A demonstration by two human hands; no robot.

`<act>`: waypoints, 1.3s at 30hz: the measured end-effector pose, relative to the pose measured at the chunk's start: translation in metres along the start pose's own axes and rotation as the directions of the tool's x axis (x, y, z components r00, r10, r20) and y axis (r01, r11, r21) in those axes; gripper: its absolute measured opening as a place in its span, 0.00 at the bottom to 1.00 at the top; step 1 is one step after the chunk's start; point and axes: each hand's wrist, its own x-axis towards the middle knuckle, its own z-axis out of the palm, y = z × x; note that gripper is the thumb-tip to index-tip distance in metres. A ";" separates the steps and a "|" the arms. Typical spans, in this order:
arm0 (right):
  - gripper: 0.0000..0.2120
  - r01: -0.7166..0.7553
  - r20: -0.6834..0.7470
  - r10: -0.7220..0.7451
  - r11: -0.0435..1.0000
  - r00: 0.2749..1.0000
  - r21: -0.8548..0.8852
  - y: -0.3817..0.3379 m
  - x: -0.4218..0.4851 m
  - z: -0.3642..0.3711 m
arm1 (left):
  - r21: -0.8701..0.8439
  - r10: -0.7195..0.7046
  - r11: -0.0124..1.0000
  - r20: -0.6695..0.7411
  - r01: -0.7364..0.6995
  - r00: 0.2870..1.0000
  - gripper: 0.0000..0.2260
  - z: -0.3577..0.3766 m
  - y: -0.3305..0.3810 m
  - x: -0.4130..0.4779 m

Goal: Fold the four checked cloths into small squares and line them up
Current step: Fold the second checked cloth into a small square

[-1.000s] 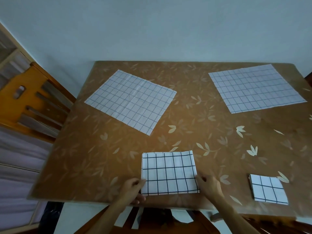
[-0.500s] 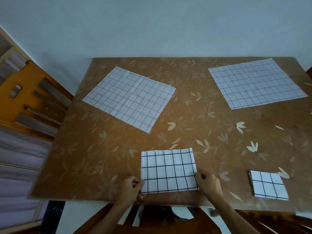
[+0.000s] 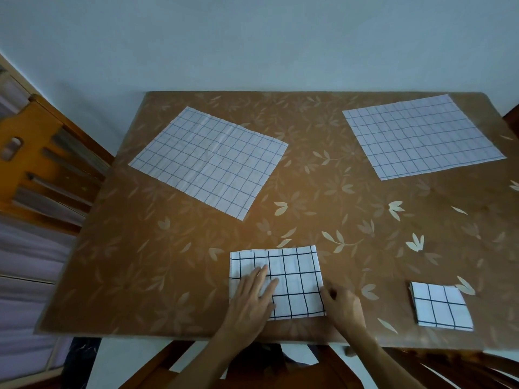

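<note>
The left hand [image 3: 252, 299] lies flat, fingers straight, pressing on the half-folded checked cloth [image 3: 297, 279] near the front edge of the leaf-patterned tabletop [image 3: 168, 276]. The right hand [image 3: 344, 307], fingers curled, pinches that cloth's right edge. A small folded square [image 3: 441, 308] lies well apart to the right. Farther back lie the left open cloth [image 3: 209, 161] and the right open cloth [image 3: 421, 138], both spread flat. A wooden chair [image 3: 33, 153] stands beside the tabletop's left side.
</note>
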 end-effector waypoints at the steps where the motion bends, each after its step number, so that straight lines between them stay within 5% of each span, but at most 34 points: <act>1: 0.14 0.000 -0.002 0.000 1.000 1.000 0.001 0.000 0.000 0.000 | 0.014 -0.004 1.000 0.054 0.003 0.999 0.23 0.002 0.002 0.003; 5: 0.12 -0.014 -0.047 0.006 0.987 0.999 -0.161 -0.005 -0.001 0.002 | 0.044 -0.027 0.999 0.154 0.020 0.988 0.25 0.010 -0.005 0.005; 8: 0.11 0.211 -0.235 -0.345 0.866 0.909 -0.453 -0.014 0.000 0.013 | 0.063 -0.027 0.998 0.177 0.016 0.984 0.26 0.012 -0.006 0.003; 10: 0.17 0.428 -0.163 -0.568 0.752 0.807 -0.502 -0.023 0.004 0.026 | 0.041 -0.046 0.998 0.185 0.039 0.982 0.27 0.014 -0.003 0.002; 12: 0.24 0.542 -0.018 -0.644 0.658 0.765 -0.522 -0.031 0.012 0.044 | 0.032 -0.067 0.998 0.195 0.061 0.978 0.27 0.014 -0.001 0.002; 17: 0.28 0.574 0.147 -0.610 0.598 0.779 -0.560 -0.022 0.024 0.075 | 0.036 -0.074 0.997 0.233 0.068 0.970 0.29 0.012 -0.001 0.003; 25: 0.36 0.404 0.055 -0.484 0.657 0.874 -0.637 0.010 0.052 0.028 | 0.055 -0.165 0.986 0.220 0.157 0.961 0.33 0.001 -0.021 -0.018; 30: 0.36 0.423 0.079 -0.489 0.649 0.869 -0.632 0.012 0.054 0.017 | 0.075 -0.154 0.987 0.227 0.141 0.962 0.33 -0.003 -0.024 -0.021; 39: 0.11 0.336 -0.163 -0.349 0.936 0.923 -0.103 0.033 -0.002 -0.007 | 0.097 -0.160 0.985 0.224 0.141 0.961 0.34 -0.004 -0.024 -0.020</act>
